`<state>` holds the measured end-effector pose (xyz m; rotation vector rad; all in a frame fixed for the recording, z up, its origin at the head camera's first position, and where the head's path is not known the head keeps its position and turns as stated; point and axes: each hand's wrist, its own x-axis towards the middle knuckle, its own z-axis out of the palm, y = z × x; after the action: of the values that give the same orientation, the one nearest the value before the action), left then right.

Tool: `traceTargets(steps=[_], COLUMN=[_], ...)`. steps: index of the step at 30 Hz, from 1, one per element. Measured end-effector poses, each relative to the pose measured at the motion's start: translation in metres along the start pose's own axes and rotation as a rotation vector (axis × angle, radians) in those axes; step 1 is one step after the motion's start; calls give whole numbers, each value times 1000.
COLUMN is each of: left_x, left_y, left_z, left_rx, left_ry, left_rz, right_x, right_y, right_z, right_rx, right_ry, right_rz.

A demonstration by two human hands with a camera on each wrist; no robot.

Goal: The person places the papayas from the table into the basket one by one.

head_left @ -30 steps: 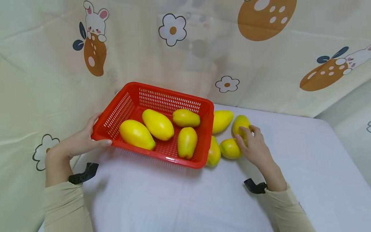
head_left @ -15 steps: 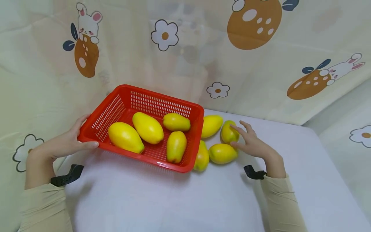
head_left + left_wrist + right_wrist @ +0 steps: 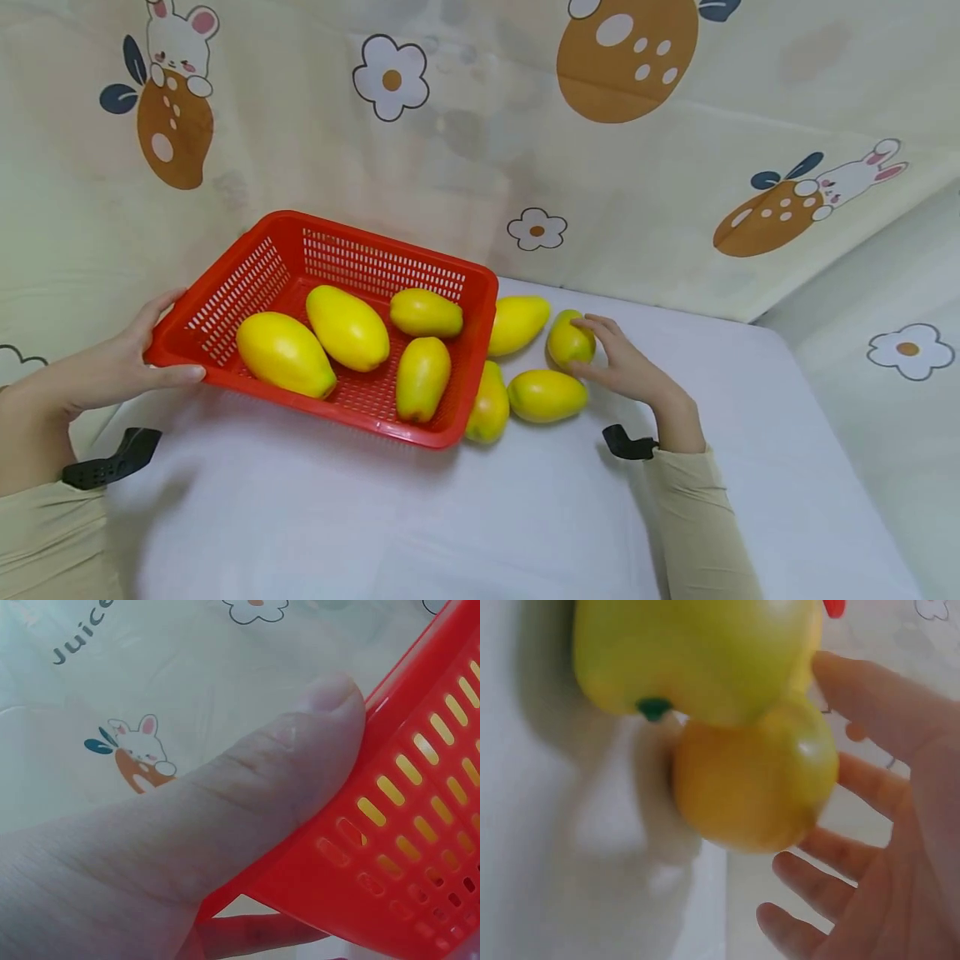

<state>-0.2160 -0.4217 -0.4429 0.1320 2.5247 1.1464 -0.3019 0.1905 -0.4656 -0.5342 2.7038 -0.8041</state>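
Note:
A red slotted plastic basket (image 3: 315, 408) stands tilted at an angle on the table, with several yellow mangoes inside, one being a large mango (image 3: 285, 354). My left hand (image 3: 112, 367) grips its near left corner, thumb along the front rim and fingers at the outer side. In the left wrist view the thumb (image 3: 300, 750) presses against the red rim. Right of the basket, my right hand (image 3: 626, 362) reaches round a small greenish-yellow mango (image 3: 568, 340), its fingers spread and loosely bent. The right wrist view shows the fingers behind this mango (image 3: 757, 780); contact is hard to tell.
In front of that fruit lies another mango (image 3: 547, 396). Two more, a yellow mango (image 3: 519, 325) and a mango with an orange tint (image 3: 489, 404), lie by the basket's right side. A printed curtain (image 3: 465, 167) hangs behind the white table (image 3: 450, 525).
My right hand drew back from the small mango, spreading its fingers, then came round it again. The head view has shifted, so everything appears further left. The left hand stays on the basket.

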Motion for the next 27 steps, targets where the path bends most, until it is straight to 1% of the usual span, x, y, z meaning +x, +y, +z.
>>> traceTargets(steps=[5, 8, 12, 17, 20, 25, 27], left_x=[1, 1, 1, 1, 1, 2, 3], left_y=[-1, -1, -1, -5, -7, -7, -6], left_z=[0, 1, 2, 5, 5, 5, 5], left_rx=[6, 8, 24, 34, 49, 47, 39], left_ry=[14, 19, 27, 43, 54, 57, 56], left_rz=[8, 18, 17, 13, 11, 14, 20], right_x=[8, 10, 9, 9, 10, 11, 11], right_y=[-5, -5, -3, 2, 5, 9, 11], right_z=[7, 10, 9, 9, 9, 9, 10], right_rx=[-9, -33, -74, -102, -98, -70, -87], right_ry=[70, 100, 127, 138, 144, 133, 131], right_rz=[12, 35, 64, 83, 99, 143, 150])
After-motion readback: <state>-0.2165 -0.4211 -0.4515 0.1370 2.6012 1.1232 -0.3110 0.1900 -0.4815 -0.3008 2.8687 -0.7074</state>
